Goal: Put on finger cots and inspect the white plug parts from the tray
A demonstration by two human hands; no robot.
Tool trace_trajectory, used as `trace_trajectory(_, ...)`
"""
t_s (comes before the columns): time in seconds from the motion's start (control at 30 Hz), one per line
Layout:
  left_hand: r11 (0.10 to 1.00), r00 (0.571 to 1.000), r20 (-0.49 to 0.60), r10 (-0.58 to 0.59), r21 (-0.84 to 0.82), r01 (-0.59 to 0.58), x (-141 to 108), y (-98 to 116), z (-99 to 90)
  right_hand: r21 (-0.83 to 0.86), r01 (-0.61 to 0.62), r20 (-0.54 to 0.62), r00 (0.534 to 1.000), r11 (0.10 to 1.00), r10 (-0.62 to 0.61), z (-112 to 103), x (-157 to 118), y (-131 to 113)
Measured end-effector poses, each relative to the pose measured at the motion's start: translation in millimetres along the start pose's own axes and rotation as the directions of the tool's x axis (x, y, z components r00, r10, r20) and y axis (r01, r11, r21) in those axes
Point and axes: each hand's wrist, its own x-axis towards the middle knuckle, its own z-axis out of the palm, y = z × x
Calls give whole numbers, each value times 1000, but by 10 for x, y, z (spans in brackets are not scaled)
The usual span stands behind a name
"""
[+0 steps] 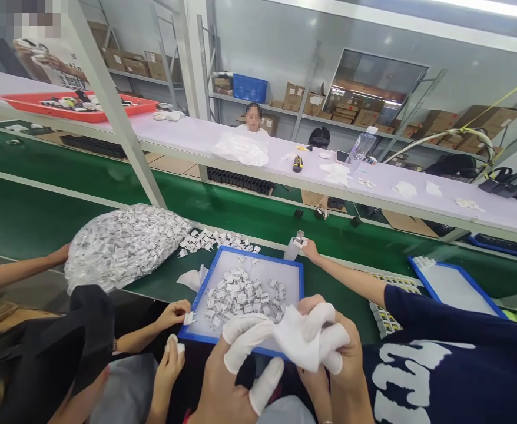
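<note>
My left hand [241, 365] wears white finger cots. Its thumb stands apart from the fingers, whose tips reach the near edge of a white cloth [300, 338]. My right hand [340, 347], also with white finger cots, has its fingers closed around that cloth. Both hands are above the front edge of a blue-rimmed tray [303, 282]. In the tray lies a loose heap of small white plug adapters [245, 294], partly hidden by my hands. At the tray's left edge another person's hand [173, 315] holds one white plug adapter [190, 318].
A big clear bag of white plugs [126, 247] lies left, with loose plugs [214, 239] beside it. On the right, a co-worker's hand [310, 250] touches a translucent bottle [292, 249]. Behind runs a raised shelf [188, 132] with a red tray [77, 115] and a water bottle [362, 147].
</note>
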Motion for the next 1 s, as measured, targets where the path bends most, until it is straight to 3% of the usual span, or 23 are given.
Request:
trace_trajectory(0.07, 999, 1000, 3, -26, -28, 26, -46, -166, 79, -13, -17, -16, 1000, 1000, 17, -78, 119, 76)
trace_trajectory(0.17, 993, 997, -26, -70, -102, 67, -111, -295, 179, -45, -57, -58, 997, 997, 54, -261, 730, 318)
trace_trajectory(0.27, 990, 998, -17, -65, -124, 63, -111, -194, 190, -78, -111, -115, 988, 991, 102, -428, 1470, 576)
trace_trajectory(0.33, 987, 998, 49, -25, -156, 33, -45, -30, 164, -84, -134, -115, 986, 987, 124, -450, 1632, 652)
trace_trajectory(0.4, 976, 988, 156, 14, -216, 20, 62, 146, 140, -72, -136, -74, 989, 988, 130, -373, 1387, 622)
trace_trajectory(0.5, 926, 954, 297, -44, -346, 151, 209, 313, 146, -46, -135, 24, 990, 990, 136, -123, 559, 473)
trace_trajectory(0.57, 884, 931, 349, -105, -397, 248, 253, 335, 190, -31, -135, 82, 987, 990, 138, 54, 58, 392)
trace_trajectory(0.63, 854, 908, 400, -123, -423, 302, 256, 303, 253, -63, -155, 122, 979, 986, 162, 180, -227, 370)
trace_trajectory(0.83, 755, 838, 514, -180, -474, 453, 262, 137, 403, -206, -217, -18, 976, 954, 218, 248, -330, 676)
trace_trajectory(1.0, 737, 818, 540, -197, -468, 487, 387, 229, 391, -129, -227, -73, 973, 965, 219, 239, -349, 858)
